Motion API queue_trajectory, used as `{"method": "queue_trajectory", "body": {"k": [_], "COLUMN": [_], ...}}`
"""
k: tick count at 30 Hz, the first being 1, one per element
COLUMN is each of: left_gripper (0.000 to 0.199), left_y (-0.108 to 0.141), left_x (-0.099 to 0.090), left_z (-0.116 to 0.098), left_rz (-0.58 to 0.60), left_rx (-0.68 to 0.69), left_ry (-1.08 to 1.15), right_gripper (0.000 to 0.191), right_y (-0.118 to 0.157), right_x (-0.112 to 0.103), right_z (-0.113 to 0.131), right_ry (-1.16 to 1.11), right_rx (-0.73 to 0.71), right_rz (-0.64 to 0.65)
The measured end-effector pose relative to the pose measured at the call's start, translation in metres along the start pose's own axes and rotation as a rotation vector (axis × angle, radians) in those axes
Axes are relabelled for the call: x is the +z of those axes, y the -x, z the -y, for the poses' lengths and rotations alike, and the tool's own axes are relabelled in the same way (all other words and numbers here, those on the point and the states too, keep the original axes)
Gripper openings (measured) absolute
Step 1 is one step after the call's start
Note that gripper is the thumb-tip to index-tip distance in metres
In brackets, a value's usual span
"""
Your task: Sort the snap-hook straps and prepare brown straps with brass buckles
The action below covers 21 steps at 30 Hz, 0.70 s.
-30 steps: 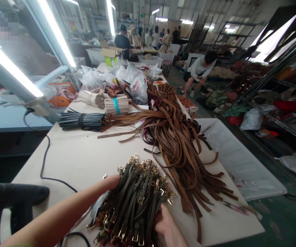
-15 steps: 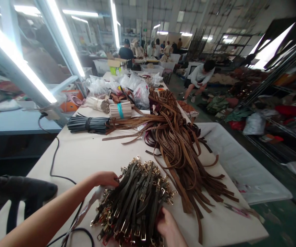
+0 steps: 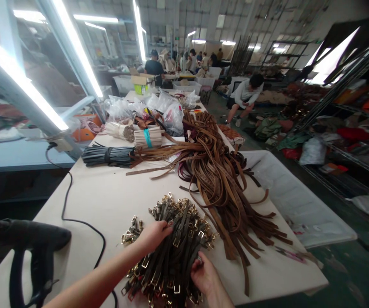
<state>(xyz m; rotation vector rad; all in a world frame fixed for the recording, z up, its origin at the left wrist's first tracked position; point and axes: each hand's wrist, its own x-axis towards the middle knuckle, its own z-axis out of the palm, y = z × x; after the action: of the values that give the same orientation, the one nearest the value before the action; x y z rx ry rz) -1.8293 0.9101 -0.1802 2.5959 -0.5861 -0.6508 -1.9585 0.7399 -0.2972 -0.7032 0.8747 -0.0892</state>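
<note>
A heaped bundle of dark leather straps [image 3: 165,261] with gold-coloured buckles and clasps lies on the near part of the white table. My left hand [image 3: 157,233] reaches over the bundle's upper left, thumb and fingers pinched together among the straps. What sits at its fingertips is too small to make out. At the bundle's right side, my right hand [image 3: 206,273] has its fingers curled against the outer straps, and whatever they grip is hidden. A few clasped strap ends [image 3: 132,231] stick out left of my left wrist.
Long brown leather strips [image 3: 218,179] spread across the table's right half. Behind are a tied grey bundle [image 3: 107,155], beige bundles and plastic bags [image 3: 168,107]. A black heat gun [image 3: 33,244] stands at left with its cord; a white bin [image 3: 299,205] adjoins the right edge. A person [image 3: 246,96] sits beyond.
My left hand has moved right from the bundle's left edge onto its upper middle. A pale strip that hung below that hand is out of sight. My right hand's fingers have curled in more.
</note>
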Motion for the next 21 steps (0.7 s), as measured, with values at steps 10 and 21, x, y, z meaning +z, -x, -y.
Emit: {"method": "queue_trajectory", "body": {"k": [10, 21], "left_gripper": [0.027, 0.021], "left_y": [0.006, 0.026], "left_x": [0.018, -0.021], "left_z": [-0.028, -0.010], "left_rz": [-0.026, 0.450], "left_rx": [0.015, 0.300], "left_ry": [-0.222, -0.460], "right_gripper": [0.035, 0.027], "right_y": [0.029, 0.038], "right_x": [0.006, -0.014], "right_z": [0.004, 0.010], "right_ry": [0.018, 0.208], "right_rx": [-0.031, 0.073], "right_rz": [-0.032, -0.014]}}
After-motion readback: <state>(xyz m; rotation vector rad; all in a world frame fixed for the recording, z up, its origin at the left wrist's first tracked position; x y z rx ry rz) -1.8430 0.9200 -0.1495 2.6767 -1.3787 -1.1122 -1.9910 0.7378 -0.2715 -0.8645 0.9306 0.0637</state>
